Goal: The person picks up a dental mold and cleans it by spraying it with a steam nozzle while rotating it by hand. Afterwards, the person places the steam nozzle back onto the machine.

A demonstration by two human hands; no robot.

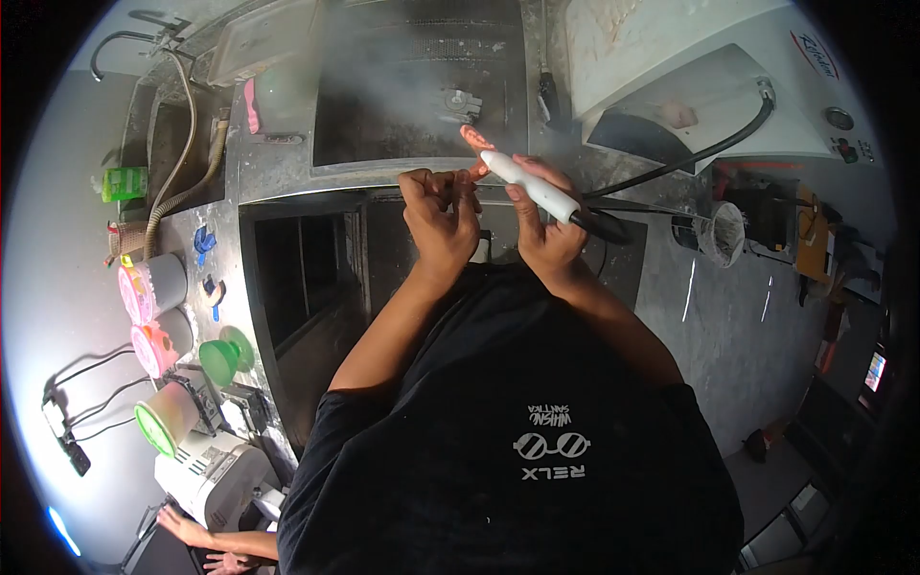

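My left hand [441, 216] is closed, with its fingertips pinching a glossy orange-pink curved piece that looks like a denture [476, 140]. My right hand [551, 216] wraps around a white steam handpiece [527, 184] with a black hose at its rear. The handpiece's tip points up and left, right beside the pink piece. A pale cloud of steam [383, 77] spreads beyond it over a dark recessed tray [355, 139]. Beyond the pink piece, a small grey metal object [462, 103] lies in that tray. Finer detail of the pink piece is too small to make out.
A white machine [661, 67] stands at upper right, its black hose [690, 158] curving towards my right hand. At left are a sink with a tap hose [177, 115], lidded tubs [158, 278] and a green bowl [220, 359]. Another person's hands [187, 529] show at lower left.
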